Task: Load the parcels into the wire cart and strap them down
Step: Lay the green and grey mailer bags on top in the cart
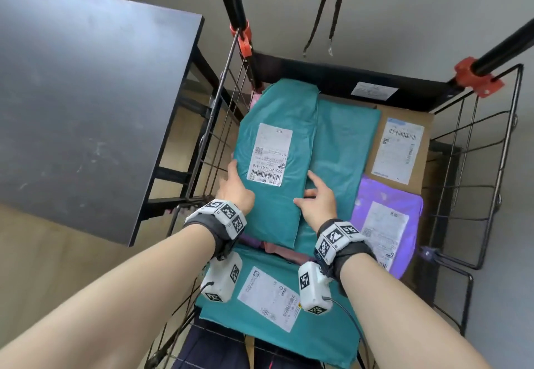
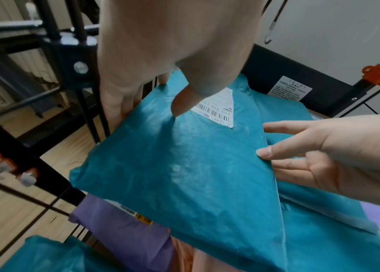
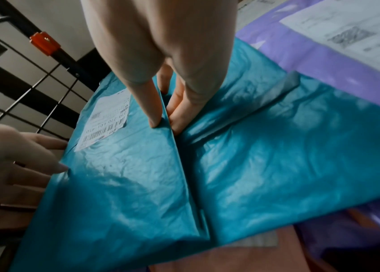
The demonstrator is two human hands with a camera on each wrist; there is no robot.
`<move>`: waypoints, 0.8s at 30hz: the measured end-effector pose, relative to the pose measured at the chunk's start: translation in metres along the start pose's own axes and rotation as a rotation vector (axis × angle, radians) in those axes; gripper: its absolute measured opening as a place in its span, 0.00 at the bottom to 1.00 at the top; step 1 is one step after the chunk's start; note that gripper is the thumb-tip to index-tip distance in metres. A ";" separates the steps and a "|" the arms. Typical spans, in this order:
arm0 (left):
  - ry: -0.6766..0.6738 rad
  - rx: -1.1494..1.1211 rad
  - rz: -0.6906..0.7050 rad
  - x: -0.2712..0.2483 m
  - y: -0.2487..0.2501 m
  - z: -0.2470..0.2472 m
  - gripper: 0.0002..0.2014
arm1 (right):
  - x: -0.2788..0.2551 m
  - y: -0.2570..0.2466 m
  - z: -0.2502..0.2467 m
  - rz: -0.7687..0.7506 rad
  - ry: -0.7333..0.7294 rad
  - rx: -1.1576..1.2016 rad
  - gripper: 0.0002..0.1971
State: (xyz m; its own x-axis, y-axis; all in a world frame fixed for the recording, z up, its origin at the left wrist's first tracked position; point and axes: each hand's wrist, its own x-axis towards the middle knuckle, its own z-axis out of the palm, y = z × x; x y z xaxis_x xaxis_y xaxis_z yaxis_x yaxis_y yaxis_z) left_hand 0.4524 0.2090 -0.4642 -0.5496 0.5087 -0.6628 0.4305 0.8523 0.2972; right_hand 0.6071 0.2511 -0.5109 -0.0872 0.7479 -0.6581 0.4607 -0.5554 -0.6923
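A teal poly-bag parcel (image 1: 274,195) with a white shipping label lies slanted on top of the other parcels in the wire cart (image 1: 474,166). My left hand (image 1: 235,172) grips its left edge, thumb on top (image 2: 177,108) and fingers down the side. Along its right edge my right hand (image 1: 309,189) pinches the rim (image 3: 165,123), thumb above and fingers beneath. A second teal parcel (image 1: 344,143) lies under it to the right. Two dark straps with hooks (image 1: 332,7) hang over the cart's far end.
The cart also holds a cardboard box (image 1: 427,166) at the far right, a purple parcel (image 1: 372,195) at the right, and another teal parcel (image 1: 318,337) nearest me, with pink wrapping showing beneath. A dark table (image 1: 86,94) stands against the cart's left side.
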 end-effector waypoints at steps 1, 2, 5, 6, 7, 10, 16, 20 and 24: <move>0.001 -0.010 0.001 0.002 -0.002 0.003 0.38 | -0.001 0.002 0.002 -0.012 0.009 -0.015 0.39; 0.000 -0.024 0.003 0.003 -0.005 0.004 0.38 | -0.002 0.003 0.003 -0.027 0.020 -0.040 0.38; -0.027 -0.060 0.010 0.005 -0.008 0.007 0.38 | -0.007 -0.002 0.006 -0.056 0.057 -0.162 0.36; -0.036 -0.068 0.015 0.005 -0.009 0.007 0.38 | -0.007 -0.004 0.007 -0.069 0.071 -0.201 0.35; -0.044 -0.072 0.020 0.005 -0.009 0.008 0.38 | -0.007 -0.006 0.008 -0.074 0.081 -0.238 0.35; -0.054 -0.052 0.050 -0.001 -0.008 0.006 0.37 | -0.010 -0.010 0.007 -0.046 0.087 -0.354 0.33; -0.081 0.031 0.143 -0.027 -0.007 -0.014 0.30 | -0.038 -0.026 -0.014 -0.006 0.089 -0.506 0.28; -0.135 0.016 0.237 -0.057 -0.004 -0.040 0.23 | -0.075 -0.051 -0.025 -0.049 0.084 -0.604 0.24; -0.137 0.001 0.383 -0.093 -0.009 -0.079 0.19 | -0.127 -0.085 -0.023 -0.129 0.105 -0.705 0.21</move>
State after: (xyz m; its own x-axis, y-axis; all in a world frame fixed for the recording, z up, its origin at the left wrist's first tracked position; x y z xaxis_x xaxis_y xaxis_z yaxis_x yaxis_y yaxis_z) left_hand 0.4437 0.1637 -0.3510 -0.2491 0.7682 -0.5897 0.5860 0.6044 0.5397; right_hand 0.5992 0.2117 -0.3615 -0.1101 0.8423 -0.5277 0.9158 -0.1204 -0.3832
